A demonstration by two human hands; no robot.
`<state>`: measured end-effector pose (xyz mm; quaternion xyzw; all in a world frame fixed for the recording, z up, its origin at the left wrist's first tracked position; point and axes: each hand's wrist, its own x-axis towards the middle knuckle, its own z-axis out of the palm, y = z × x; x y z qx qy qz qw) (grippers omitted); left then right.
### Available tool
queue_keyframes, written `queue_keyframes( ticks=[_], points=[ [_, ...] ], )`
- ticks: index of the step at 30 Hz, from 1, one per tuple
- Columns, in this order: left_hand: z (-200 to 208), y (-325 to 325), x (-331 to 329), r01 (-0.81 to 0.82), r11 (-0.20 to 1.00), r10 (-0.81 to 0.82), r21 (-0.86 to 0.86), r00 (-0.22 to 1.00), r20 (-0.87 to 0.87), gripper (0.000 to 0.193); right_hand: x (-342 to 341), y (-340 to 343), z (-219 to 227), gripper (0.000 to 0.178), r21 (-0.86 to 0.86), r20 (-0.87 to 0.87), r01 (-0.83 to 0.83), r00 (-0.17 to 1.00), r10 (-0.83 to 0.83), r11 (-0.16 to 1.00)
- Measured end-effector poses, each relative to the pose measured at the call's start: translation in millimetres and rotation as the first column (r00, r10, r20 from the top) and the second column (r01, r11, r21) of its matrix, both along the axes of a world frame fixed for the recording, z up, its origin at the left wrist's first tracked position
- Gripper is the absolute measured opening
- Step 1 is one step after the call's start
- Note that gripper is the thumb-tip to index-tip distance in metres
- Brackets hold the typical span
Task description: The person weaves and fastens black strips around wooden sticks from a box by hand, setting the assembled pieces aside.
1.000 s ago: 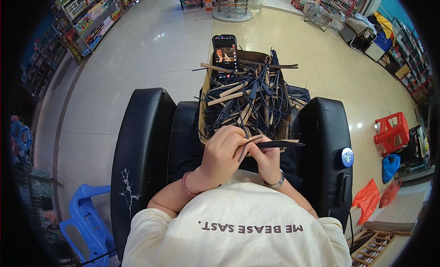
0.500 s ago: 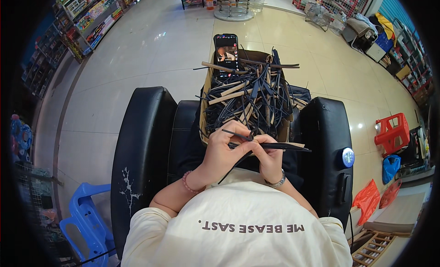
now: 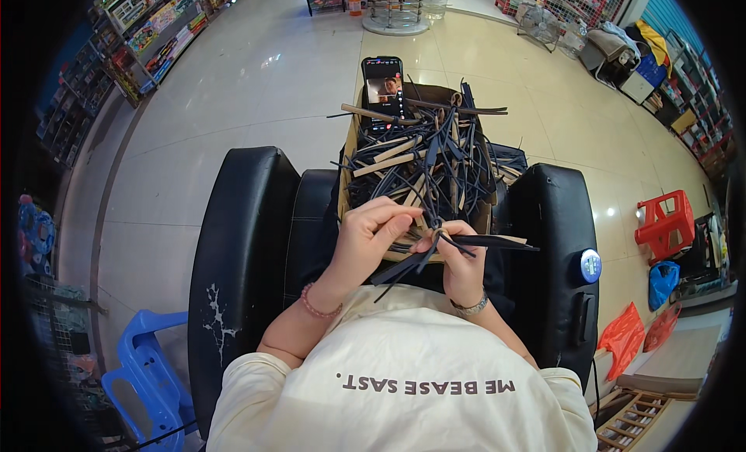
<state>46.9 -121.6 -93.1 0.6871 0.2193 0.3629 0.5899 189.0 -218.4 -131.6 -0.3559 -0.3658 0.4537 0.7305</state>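
Observation:
My right hand (image 3: 464, 267) grips a bundle of flat black strips (image 3: 493, 241), some with tan undersides, crossing at a looped knot by my fingertips. The bundle's ends stick out to the right and down to the left. Just left of the knot, my left hand (image 3: 365, 233) is closed, thumb and forefinger drawn together in a pinch. Whatever lies between those fingertips is too small to make out. Beyond both hands, a cardboard box (image 3: 350, 145) is heaped with loose black and tan strips (image 3: 388, 163).
A lit phone (image 3: 384, 91) leans at the box's far left corner. Black padded armrests flank me, the left (image 3: 241, 258) and the right (image 3: 552, 242), the latter bearing a round blue-rimmed object (image 3: 588, 266). A blue plastic chair (image 3: 148, 374) and a red stool (image 3: 667, 225) stand on the tiled floor.
My left hand has shifted up and left, away from the knot. My right hand has turned the bundle, and the knot and loose ends now show more openly. The phone's picture differs.

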Motion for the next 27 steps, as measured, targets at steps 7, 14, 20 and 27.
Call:
queue_keyframes(
  ticks=[7, 14, 20, 27],
  points=[
    [-4.8, -2.0, 4.1, 0.267, 0.887, -0.259, -0.377, 0.963, 0.071, 0.031, -0.1, 1.8, -5.7, 0.013, 0.051, 0.049, -0.240, 0.970, 0.238, 0.969],
    [-10.3, 7.4, 7.3, -0.048, 0.994, 0.050, -0.100, 0.999, 0.017, 0.028, -6.6, 0.0, -5.1, 0.013, -0.049, -0.023, -0.191, 0.981, 0.190, 0.980],
    [-10.5, 19.7, 5.5, -0.184, 0.978, 0.192, -0.101, 0.978, 0.074, 0.027, -9.0, 1.7, -4.7, 0.014, -0.086, -0.006, -0.187, 0.982, 0.187, 0.979],
    [-7.6, 18.0, 14.3, -0.418, 0.806, 0.407, 0.419, 0.905, 0.122, 0.014, -5.5, 1.9, -6.9, 0.013, -0.048, -0.085, -0.284, 0.956, 0.279, 0.958]
  ],
)
